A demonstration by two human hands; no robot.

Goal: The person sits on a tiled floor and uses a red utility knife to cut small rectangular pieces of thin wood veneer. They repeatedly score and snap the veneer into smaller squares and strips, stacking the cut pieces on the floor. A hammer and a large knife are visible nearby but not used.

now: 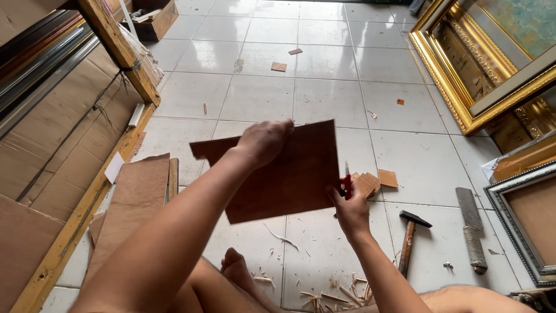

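Note:
I hold a thin brown hardboard sheet (289,174) up over the white tiled floor. My left hand (263,141) grips its top edge from above. My right hand (349,207) is at the sheet's lower right corner and is closed on a red-handled cutter knife (346,184), its blade pointing up along the sheet's right edge. My bare foot (237,268) rests on the floor below the sheet.
A hammer (409,239), a cleaver with a wrapped handle (472,229), small board offcuts (376,179) and wood shavings (330,293) lie on the tiles. Gold picture frames (463,110) lean at right; brown boards (136,197) and cardboard stand at left.

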